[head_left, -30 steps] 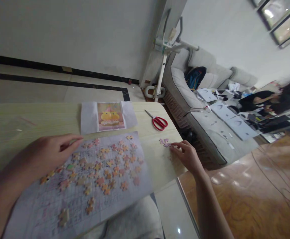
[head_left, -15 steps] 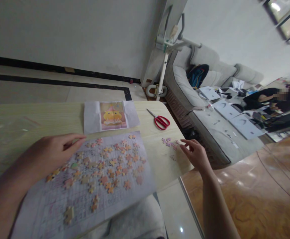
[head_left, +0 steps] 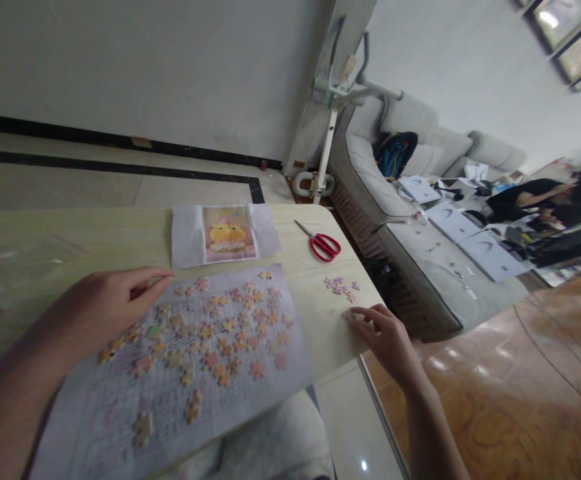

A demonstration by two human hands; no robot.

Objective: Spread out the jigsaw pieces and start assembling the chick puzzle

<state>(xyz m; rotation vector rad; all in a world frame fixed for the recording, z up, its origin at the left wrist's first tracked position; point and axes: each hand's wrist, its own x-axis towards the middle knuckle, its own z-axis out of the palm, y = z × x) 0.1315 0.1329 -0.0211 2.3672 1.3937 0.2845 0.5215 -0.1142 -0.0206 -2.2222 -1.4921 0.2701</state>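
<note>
My left hand rests palm down at the upper left of a written paper sheet, fingers stretched out and holding nothing. Many orange, pink and yellow jigsaw puzzle pieces lie scattered over that sheet, some partly behind the hand. Near the table's right edge, my right hand has its thumb and fingertips closed around a small pale puzzle piece, mostly covered by the fingers. Just beyond it is a little group of purple-pink puzzle pieces.
A printed picture of a yellow character lies behind the sheet. Red-handled scissors are to its right on the pale table. A plastic bag lies at left. A grey sofa holds white boxes; a person is beyond.
My right hand has moved toward me and slightly left, from the purple-pink pieces to the pale piece. One purple-pink piece now lies alone near the table edge. My left hand stays put.
</note>
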